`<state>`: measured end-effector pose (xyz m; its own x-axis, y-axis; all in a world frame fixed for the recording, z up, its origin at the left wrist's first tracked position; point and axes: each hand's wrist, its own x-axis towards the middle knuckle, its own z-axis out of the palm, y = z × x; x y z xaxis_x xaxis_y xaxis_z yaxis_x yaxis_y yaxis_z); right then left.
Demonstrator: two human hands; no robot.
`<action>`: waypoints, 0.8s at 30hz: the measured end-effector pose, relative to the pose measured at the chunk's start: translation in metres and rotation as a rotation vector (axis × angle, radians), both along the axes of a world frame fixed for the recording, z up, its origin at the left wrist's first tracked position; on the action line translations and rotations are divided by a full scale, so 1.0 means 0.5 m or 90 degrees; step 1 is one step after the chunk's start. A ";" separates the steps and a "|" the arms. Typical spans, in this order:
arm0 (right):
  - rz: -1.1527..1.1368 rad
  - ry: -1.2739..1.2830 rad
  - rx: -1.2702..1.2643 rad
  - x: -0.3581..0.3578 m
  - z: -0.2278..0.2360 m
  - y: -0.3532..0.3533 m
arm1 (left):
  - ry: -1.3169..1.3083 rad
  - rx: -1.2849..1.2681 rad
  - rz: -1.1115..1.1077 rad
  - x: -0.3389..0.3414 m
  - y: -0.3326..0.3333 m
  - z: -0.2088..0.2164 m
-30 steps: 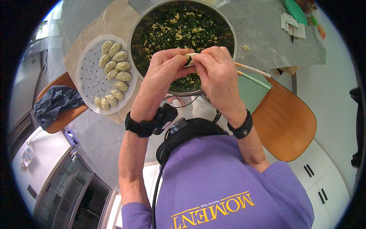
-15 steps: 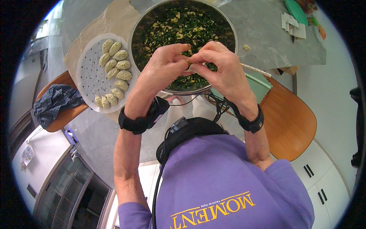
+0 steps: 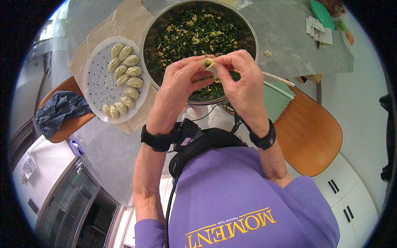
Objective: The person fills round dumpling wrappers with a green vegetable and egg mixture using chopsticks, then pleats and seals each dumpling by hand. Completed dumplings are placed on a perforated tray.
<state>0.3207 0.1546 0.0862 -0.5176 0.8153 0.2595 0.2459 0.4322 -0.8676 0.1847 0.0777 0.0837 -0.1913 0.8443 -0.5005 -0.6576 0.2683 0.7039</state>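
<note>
Between both hands, over the near part of a large metal bowl (image 3: 142, 53), I hold a small dumpling (image 3: 209, 64) of pale dough. Some green filling shows at its top, so it is partly unsealed. My left hand (image 3: 182, 78) cradles it from the left with the fingers curled. Thumb and fingertips of my right hand (image 3: 240, 74) pinch its edge on the right. Chopped greens with yellow bits make up the filling (image 3: 198, 35) in the bowl. At left, several pleated dumplings (image 3: 132, 71) lie on a round perforated white liner (image 3: 96, 78).
Beige cloth (image 3: 124, 18) lies under the liner. Right of the bowl, pale chopsticks or rods (image 3: 279, 78) stick out over a green board or mat (image 3: 271, 99). A brown chair (image 3: 310, 136) stands at right; another at left carries dark cloth (image 3: 62, 111). A dough scrap (image 3: 268, 53) rests on the table.
Both hands have turned a little, and the dumpling shows more between them. My left forearm has shifted to the right. The dumplings on the liner stay put.
</note>
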 end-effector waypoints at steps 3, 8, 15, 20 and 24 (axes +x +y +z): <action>-0.012 0.013 -0.015 -0.004 -0.001 -0.003 | -0.095 0.037 0.027 0.007 0.002 -0.006; -0.012 0.023 -0.016 -0.007 -0.002 -0.005 | -0.037 0.031 0.050 0.012 0.007 0.000; -0.023 0.039 0.011 -0.011 -0.001 -0.006 | 0.216 0.029 0.041 0.018 0.016 0.022; -0.035 0.091 -0.089 -0.003 0.003 -0.006 | -0.051 0.056 0.064 0.002 0.006 0.015; -0.021 0.080 -0.036 -0.006 0.001 -0.006 | -0.040 0.042 0.066 0.004 0.005 0.010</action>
